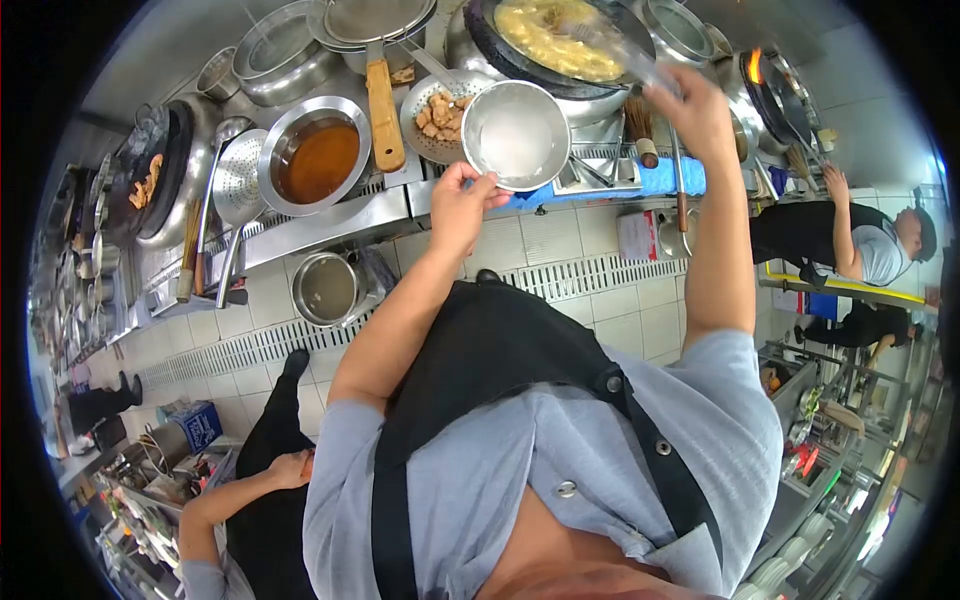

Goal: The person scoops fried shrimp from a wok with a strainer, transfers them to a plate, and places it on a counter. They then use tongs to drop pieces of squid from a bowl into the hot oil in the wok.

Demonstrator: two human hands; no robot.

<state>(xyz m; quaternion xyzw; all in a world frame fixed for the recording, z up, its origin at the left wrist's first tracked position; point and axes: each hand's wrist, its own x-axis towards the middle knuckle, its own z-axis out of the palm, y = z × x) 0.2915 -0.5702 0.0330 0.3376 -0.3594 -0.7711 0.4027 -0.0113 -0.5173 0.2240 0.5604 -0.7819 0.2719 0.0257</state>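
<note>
My left hand (463, 208) grips the rim of a metal bowl (515, 135) with a whitish inside, held over the range edge. Up and to the right, my right hand (692, 108) is closed round the handle of a utensil (615, 50), whose far end is blurred by motion. That end is over a wok (484, 42) of bubbling yellow oil or batter (560, 38). Just left of the bowl, a perforated ladle (420, 122) holds browned chunks (442, 117). Its handle runs up behind the wooden-handled strainer (384, 110).
A bowl of brown liquid (322, 162) and a skimmer (240, 175) stand left. Another wok (165, 175) is farther left; a flame (755, 66) burns at right. A pot (326, 288) is below the range edge. Co-workers (855, 240) stand right and lower left.
</note>
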